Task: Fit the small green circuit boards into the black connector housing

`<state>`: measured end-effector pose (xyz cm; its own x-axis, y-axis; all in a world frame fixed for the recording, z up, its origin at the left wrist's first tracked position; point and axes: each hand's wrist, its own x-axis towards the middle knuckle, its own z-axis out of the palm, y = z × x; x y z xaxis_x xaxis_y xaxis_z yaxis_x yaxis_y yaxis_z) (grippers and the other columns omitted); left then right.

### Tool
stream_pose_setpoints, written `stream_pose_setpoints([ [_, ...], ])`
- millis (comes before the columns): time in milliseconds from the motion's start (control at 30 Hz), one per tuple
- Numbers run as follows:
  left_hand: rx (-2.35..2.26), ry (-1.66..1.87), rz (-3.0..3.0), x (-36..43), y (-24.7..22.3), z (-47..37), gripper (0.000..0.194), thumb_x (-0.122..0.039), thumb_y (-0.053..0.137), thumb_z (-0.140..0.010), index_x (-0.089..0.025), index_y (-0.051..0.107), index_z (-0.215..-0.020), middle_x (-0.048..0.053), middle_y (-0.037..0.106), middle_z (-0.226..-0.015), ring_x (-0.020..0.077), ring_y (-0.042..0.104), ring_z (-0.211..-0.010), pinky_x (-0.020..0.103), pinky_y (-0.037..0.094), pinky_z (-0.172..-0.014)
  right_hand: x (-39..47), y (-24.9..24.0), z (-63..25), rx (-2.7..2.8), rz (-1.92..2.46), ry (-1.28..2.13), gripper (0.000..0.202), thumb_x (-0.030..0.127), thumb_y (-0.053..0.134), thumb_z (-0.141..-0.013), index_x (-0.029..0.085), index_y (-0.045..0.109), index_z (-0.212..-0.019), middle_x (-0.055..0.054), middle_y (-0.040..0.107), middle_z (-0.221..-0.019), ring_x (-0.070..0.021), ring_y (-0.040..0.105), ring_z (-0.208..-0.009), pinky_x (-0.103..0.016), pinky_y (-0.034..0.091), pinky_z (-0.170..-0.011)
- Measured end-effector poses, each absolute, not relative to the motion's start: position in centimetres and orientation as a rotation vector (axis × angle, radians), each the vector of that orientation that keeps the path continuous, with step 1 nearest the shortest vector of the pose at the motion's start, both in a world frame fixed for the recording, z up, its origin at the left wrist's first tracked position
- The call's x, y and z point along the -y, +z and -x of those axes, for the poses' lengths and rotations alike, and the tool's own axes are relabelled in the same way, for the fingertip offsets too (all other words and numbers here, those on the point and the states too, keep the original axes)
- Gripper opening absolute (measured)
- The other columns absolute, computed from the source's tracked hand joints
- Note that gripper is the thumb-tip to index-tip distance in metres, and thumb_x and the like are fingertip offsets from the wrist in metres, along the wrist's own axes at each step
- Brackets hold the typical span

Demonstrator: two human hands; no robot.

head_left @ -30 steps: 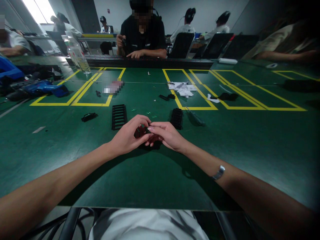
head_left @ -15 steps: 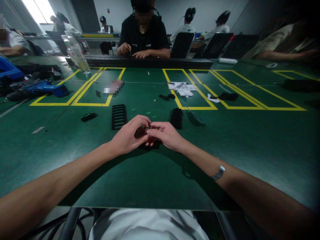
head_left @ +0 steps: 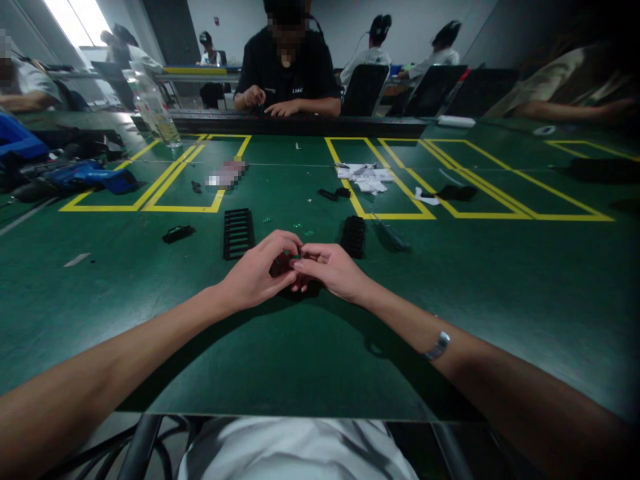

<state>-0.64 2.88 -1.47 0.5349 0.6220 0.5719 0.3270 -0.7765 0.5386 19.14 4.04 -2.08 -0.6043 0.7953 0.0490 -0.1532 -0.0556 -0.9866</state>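
My left hand (head_left: 257, 270) and my right hand (head_left: 337, 270) meet above the table, fingertips touching. Both are closed in a pinch around something small, with a speck of green showing; the fingers hide most of it. Just beyond my left hand lies a black slotted rack (head_left: 238, 233) with a row of bars. A second black ridged block (head_left: 353, 236) sits just behind my right hand. Small green pieces (head_left: 298, 226) are scattered between the two. Left of the slotted rack rests a small black part (head_left: 178, 233) with some green on it.
The green table (head_left: 280, 373) carries yellow taped outlines. Crumpled white paper (head_left: 367, 176), small black parts (head_left: 334, 194) and a clear plastic bag (head_left: 393, 237) lie farther out. A blue tool (head_left: 107, 179) and a bottle (head_left: 163, 120) stand left. Opposite sits a co-worker (head_left: 287, 73) handling something small.
My hands stay almost still, with only a slight shift of the fingertips around the small thing. The objects on the table have not moved.
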Motion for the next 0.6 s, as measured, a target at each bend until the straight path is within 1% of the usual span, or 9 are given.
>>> stream_pose_setpoints([
  [167,-0.786,1.119,-2.410,-2.89,-1.51,0.61,0.021,-0.018,0.064,-0.089,-0.017,0.052,-0.106,0.013,0.058,-0.121,0.0164,0.061,-0.097,0.029,0.053,-0.076,-3.99,-1.87,-19.11,1.544,0.730,1.722,0.024,0.035,0.076,-0.083,0.013,0.066,-0.088,-0.003,0.072,-0.071,-0.0154,0.072,-0.062,-0.024,0.056,-0.055],
  [600,-0.788,1.115,-2.432,-2.83,-1.46,0.60,0.023,-0.016,0.063,-0.089,-0.018,0.051,-0.108,0.012,0.058,-0.122,0.0154,0.061,-0.095,0.027,0.053,-0.075,-3.84,-1.67,-19.11,1.562,0.733,1.702,0.023,0.034,0.073,-0.086,0.013,0.066,-0.088,-0.003,0.072,-0.073,-0.0153,0.072,-0.062,-0.024,0.056,-0.055],
])
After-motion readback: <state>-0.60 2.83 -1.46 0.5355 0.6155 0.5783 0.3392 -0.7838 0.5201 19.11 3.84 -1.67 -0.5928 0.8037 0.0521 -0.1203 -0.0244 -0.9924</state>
